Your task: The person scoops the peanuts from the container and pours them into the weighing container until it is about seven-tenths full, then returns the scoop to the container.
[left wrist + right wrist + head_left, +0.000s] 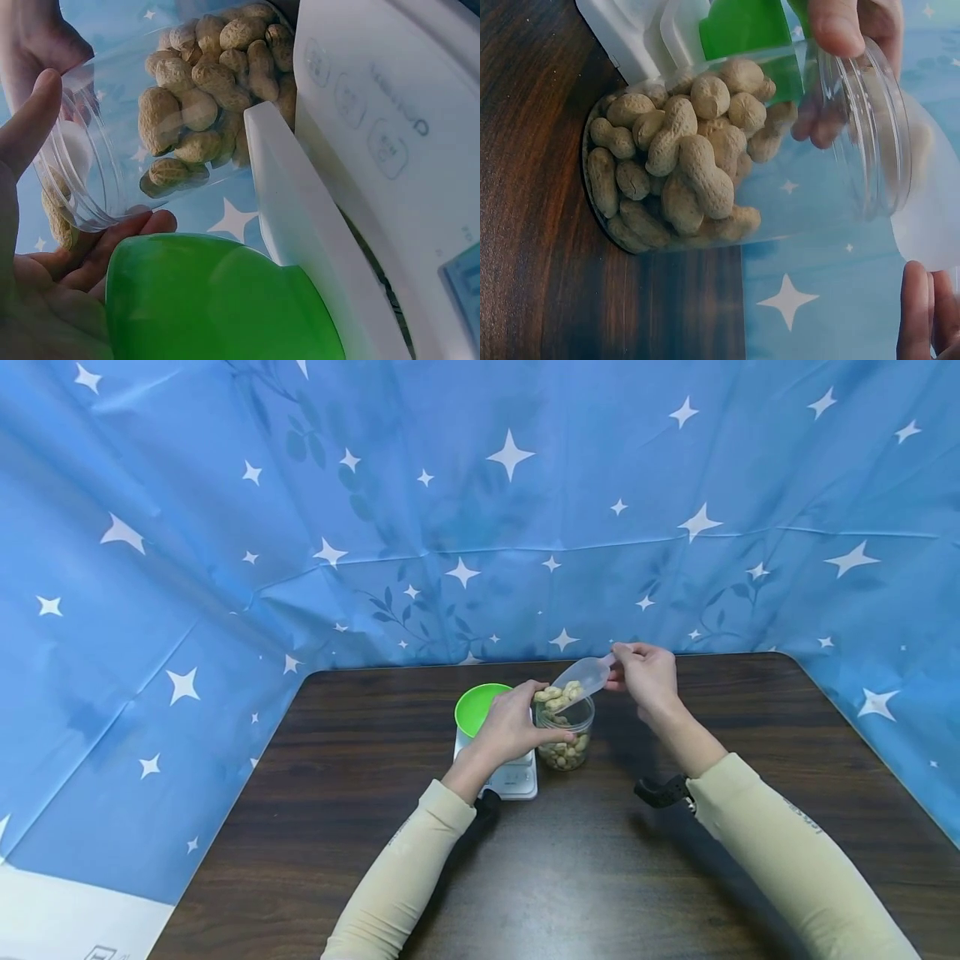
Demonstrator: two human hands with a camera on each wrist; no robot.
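Note:
A clear plastic jar [581, 723] stands upright, its lower part filled with unshelled peanuts [694, 161]. My left hand [516, 727] holds the jar near its threaded rim, thumb on one side and fingers on the other. Over the mouth, my right hand [647, 681] pinches the handle of a translucent scoop [588, 674]. Several peanuts [558, 695] lie in the scoop, which tilts down to the left. Just left of the jar, a green bowl [476, 710] sits on a white kitchen scale [517, 787], partly behind my left hand.
The dark wooden table [570, 868] runs back to a blue curtain [480, 510] with white stars. In the left wrist view, the scale's buttons [388, 148] and part of its display [463, 289] show close to the jar. A black wrist strap [663, 792] hangs below the right sleeve.

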